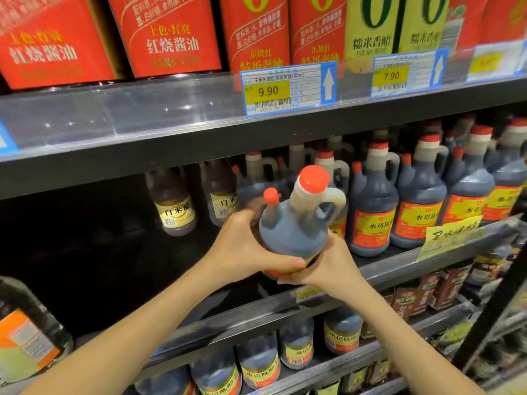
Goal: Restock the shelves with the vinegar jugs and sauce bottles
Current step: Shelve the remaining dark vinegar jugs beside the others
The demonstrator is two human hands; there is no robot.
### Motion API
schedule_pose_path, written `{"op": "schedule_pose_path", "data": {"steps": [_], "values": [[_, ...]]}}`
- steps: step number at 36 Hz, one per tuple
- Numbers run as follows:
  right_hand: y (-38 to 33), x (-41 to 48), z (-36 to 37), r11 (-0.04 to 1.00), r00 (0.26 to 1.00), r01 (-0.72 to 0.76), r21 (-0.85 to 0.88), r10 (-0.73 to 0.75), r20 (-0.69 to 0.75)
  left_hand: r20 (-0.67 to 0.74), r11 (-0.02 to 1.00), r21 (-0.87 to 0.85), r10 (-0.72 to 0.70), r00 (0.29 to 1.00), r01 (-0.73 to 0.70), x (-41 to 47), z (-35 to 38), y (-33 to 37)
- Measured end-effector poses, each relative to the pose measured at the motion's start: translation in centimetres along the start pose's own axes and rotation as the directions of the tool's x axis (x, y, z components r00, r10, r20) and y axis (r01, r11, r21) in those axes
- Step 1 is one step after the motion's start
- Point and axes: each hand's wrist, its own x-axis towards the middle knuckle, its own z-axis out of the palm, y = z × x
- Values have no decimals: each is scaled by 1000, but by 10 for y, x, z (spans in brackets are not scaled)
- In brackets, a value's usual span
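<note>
While fingers (282,262) of left hand (239,246), right hand (328,266) clamp vinegar jug (293,226), dark shelf (399,267)

Free room on the left of the middle shelf (405,262)
Left of two pale-labelled bottles (174,205) the shelf lies dark and seemingly open to the back; red-capped jugs (372,215) pack its right side, and the upper shelf (171,159) limits headroom.
</note>
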Motion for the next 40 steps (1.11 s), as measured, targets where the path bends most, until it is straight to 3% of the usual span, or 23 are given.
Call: {"op": "schedule_pose_path", "data": {"steps": [7, 13, 19, 27, 32, 40], "values": [[14, 6, 7, 954, 1000, 13, -300, -16, -8, -117, 970, -165, -197, 973, 177, 0, 13, -41], [15, 12, 7, 905, 998, -32, -424, 48, 29, -69, 939, -238, -272, 960, 249, 9, 17, -55], [9, 17, 5, 853, 999, -32, -521, 48, 17, 44, 934, -248, -256, 966, 259, 22, 12, -55], [14, 14, 7, 875, 999, -41, -483, 45, -3, 77, 934, -250, -245, 967, 256, 20, 11, -54], [29, 7, 19, 909, 994, -80, -409, 44, -96, 75, 947, -176, -260, 963, 270, 20, 10, -56], [28, -18, 35, 912, 951, 10, -411, -136, -279, 74, 932, -200, -294, 953, 303, 23, 9, -56]]}}
